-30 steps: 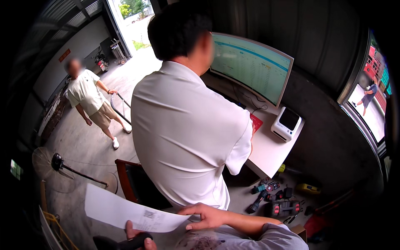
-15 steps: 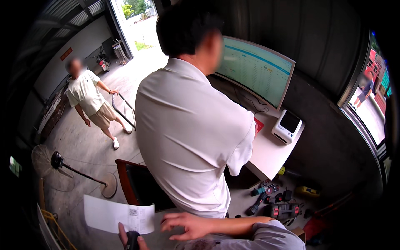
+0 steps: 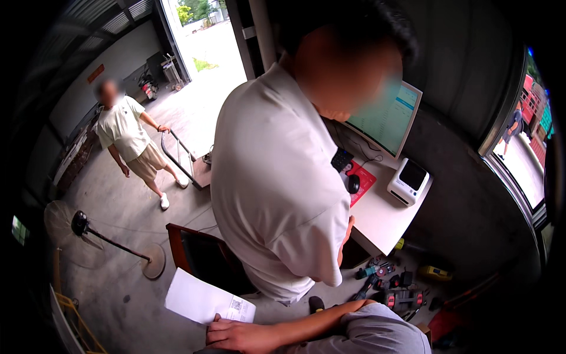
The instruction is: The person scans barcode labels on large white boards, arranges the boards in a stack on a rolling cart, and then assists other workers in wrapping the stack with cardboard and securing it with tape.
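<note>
My right hand reaches in from the lower right, closed at the lower edge of a white printed paper sheet. One fingertip lies over the sheet's edge; the undersides of the fingers are hidden. The sheet is tilted, with a small square code and fine print near its right end. A sliver of something dark shows below the hand at the picture's bottom edge, too little to name. My left hand is out of view.
A person in a light shirt stands close ahead by a desk with a monitor, a mouse and a white label printer. Also around are a chair, fan, floor tools and another person with a trolley.
My left hand, with the dark device it held, has left the view. The sheet has shifted right and my right hand has closed at its edge. The near person has turned and leaned right.
</note>
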### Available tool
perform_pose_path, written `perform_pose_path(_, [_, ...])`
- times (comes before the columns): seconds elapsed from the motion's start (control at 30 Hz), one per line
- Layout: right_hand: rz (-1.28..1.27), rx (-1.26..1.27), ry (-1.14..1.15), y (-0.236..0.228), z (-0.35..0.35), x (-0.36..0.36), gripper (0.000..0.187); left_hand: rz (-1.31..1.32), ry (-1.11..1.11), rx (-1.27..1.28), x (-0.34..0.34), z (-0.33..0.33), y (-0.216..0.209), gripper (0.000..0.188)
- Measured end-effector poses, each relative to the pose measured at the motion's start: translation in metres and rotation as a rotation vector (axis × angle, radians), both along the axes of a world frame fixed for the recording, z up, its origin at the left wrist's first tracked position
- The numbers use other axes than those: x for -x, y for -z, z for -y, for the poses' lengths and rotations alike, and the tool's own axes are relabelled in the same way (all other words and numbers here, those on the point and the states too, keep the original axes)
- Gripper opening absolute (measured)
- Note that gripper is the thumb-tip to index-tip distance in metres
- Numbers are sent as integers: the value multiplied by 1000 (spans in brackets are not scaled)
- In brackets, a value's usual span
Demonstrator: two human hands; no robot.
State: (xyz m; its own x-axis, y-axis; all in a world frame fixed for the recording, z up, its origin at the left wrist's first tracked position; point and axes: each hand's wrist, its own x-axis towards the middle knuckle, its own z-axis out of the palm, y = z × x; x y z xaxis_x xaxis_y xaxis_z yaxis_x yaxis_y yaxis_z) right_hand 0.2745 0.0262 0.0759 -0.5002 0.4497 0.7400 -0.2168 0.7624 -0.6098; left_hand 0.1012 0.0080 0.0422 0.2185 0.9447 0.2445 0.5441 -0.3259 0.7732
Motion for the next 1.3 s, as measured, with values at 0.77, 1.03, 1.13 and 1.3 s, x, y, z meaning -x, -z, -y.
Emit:
perform_pose_path(0.77, [518,641,-410,42,-58,402,32,318,-708,-102,468,89,3,52])
perform_pose_path(1.03, [694,354,-837,98,-119,608,67,535,-1040,-50,583,124,51,43])
perform_pose_path(1.13, [571,935,-886,97,-112,682,82,530,-1042,11,641,113,60,45])
perform_pose_path(1.3, [727,966,-1194,112,-159,849,74,361,-1071,14,770,74,43,53])
